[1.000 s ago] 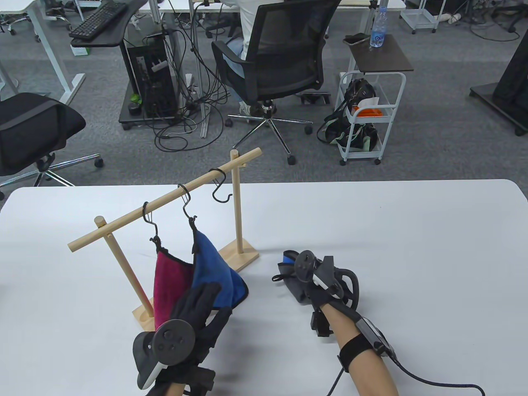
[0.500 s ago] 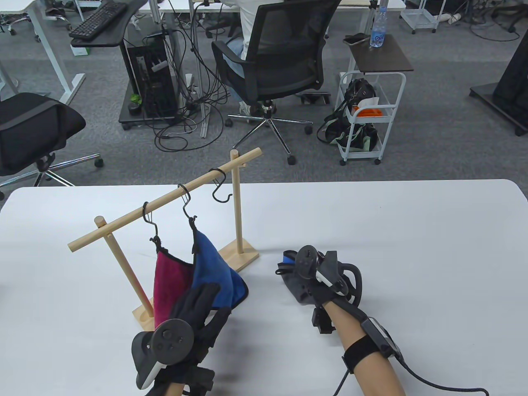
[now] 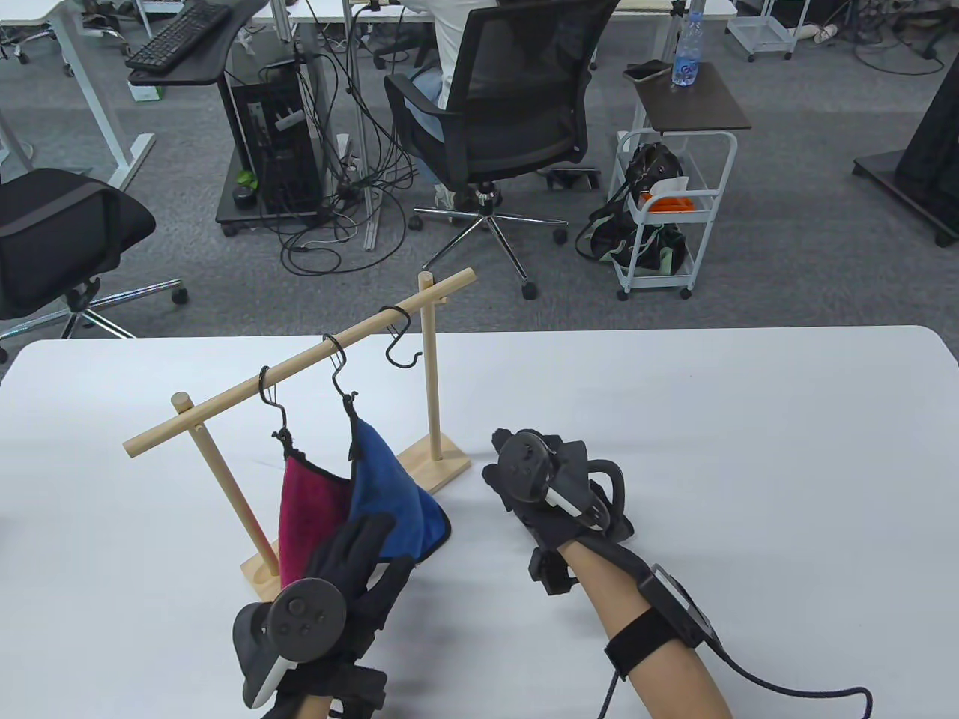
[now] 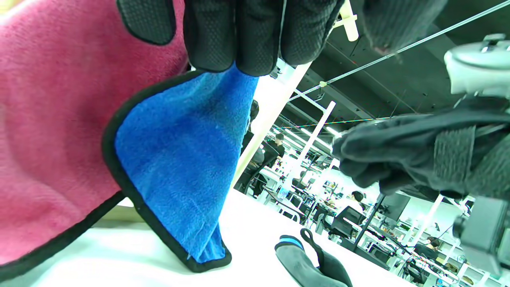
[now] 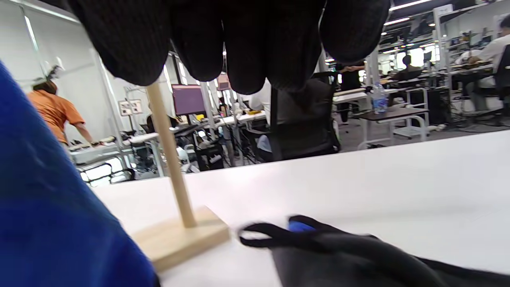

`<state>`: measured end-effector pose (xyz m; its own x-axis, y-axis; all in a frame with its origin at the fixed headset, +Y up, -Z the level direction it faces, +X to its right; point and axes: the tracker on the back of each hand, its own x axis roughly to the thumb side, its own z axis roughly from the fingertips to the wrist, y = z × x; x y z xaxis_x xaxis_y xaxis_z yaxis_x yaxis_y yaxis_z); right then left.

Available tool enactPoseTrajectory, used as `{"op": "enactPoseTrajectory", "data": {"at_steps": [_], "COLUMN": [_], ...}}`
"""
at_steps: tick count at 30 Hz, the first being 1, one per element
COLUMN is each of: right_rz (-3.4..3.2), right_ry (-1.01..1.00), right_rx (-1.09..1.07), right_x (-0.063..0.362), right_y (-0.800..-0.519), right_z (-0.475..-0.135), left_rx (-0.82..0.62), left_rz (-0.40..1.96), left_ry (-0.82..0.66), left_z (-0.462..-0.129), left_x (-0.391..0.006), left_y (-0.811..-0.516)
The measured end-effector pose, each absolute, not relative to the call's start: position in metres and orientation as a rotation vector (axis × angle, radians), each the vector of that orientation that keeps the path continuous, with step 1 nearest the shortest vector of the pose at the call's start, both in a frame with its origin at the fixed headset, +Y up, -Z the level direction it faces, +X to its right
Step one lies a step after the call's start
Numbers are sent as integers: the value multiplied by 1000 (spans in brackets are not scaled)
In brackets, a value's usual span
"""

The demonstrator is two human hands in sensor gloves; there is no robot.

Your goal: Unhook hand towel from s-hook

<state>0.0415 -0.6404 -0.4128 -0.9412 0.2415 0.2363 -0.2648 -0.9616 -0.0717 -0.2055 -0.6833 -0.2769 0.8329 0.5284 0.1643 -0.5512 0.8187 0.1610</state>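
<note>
Judging step as mid-task; grey towel (image 5: 358,255) already lying off the hooks on table (image 3: 749,419), blue towel (image 3: 386,479) and pink towel (image 3: 311,509) hanging from s-hooks on rail (image 3: 300,367); third hook (image 3: 401,341) hanging bare; taking blue towel as next to come off.

Left hand (image 3: 352,577) pinching lower edge of blue towel, fingers (image 4: 239,36) closed together on the cloth in left wrist view; holding it taut, probably.

Right hand (image 3: 547,487) hovering over grey towel, just right of rack base (image 3: 434,460), clamped on nothing seen; fingers (image 5: 247,44) bunched loosely in right wrist view, true closure hard to tell.

Next move calling for right hand reaching up to blue towel's loop at middle hook (image 3: 343,382), lifting loop over hook tip while left hand is easing slack; loop sitting above and left of right hand, well apart.
</note>
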Motion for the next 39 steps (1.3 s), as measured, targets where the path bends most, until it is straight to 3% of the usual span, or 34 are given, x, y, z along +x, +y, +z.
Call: {"op": "enactPoseTrajectory", "data": {"at_steps": [14,28,39], "right_rz": [2656,2510,2453], "right_ry": [-213,39,-70], "right_rx": [509,543,519], "right_x": [-20,-63,-65], "right_y": [-598,-613,-616], "right_z": [-411,-435,-436], "left_rx": [211,230,234], "left_rz": [585,600,622], "left_ry": [-110,-101,-93], "left_z": [-277,-277,-278], "left_x": [-208,-212,-217], "left_y": [-683,-682,-682]}}
